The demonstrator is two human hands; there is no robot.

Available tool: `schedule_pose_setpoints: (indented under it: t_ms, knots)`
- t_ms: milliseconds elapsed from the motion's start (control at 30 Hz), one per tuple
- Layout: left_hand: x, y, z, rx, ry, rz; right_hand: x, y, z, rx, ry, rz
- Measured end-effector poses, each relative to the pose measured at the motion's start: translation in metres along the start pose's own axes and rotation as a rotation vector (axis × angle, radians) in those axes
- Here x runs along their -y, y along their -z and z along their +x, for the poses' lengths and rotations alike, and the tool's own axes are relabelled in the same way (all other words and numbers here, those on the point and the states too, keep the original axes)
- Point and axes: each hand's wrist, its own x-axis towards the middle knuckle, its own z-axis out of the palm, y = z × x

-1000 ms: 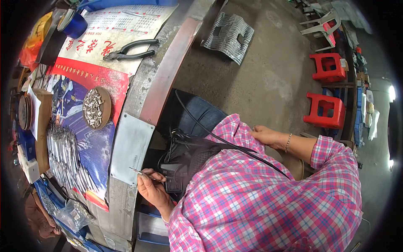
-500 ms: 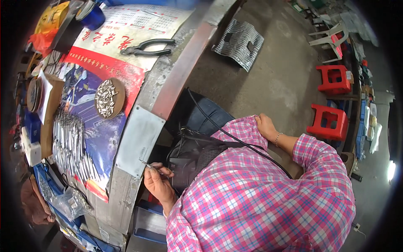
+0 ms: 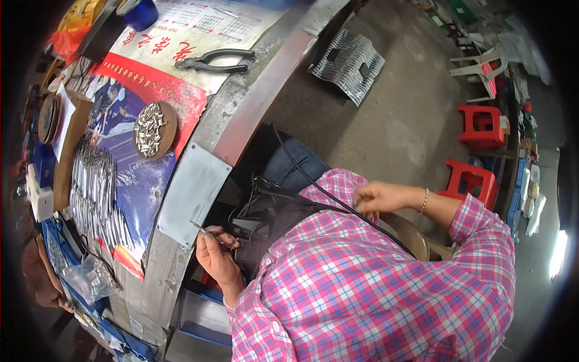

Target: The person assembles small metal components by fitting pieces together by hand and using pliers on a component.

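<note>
On the long, worn grey desk [image 3: 155, 283], many slender silver metal rods [image 3: 93, 187] are laid in rows at 9 o'clock; whether they are finished or waiting cannot be told. At 10 o'clock, a round brown dish [image 3: 169, 130] is partly filled with short silver metal cylinders [image 3: 148, 127], so work is judged to remain. Of the bare hands, the right hand [image 3: 387, 198], at 3 o'clock, is half curled, its contents hidden; by the left hand [image 3: 216, 260], at 7 to 8 o'clock, a thin pen-like silver piece [image 3: 204, 229] is pinched between fingertips.
</note>
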Motion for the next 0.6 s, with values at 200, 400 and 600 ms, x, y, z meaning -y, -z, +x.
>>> schedule_pose_setpoints:
  t_ms: [200,400,600]
  knots:
    - [0.006,0.005,-0.008,-0.016,-0.001,-0.059,-0.006,-0.007,0.005,0.069,0.069,-0.131]
    - [0.007,0.003,-0.016,-0.032,0.004,-0.058,-0.005,-0.011,0.006,0.025,-0.115,0.067]
    - [0.005,0.004,-0.024,-0.022,-0.005,-0.087,-0.003,-0.006,-0.001,0.274,-0.336,0.417]
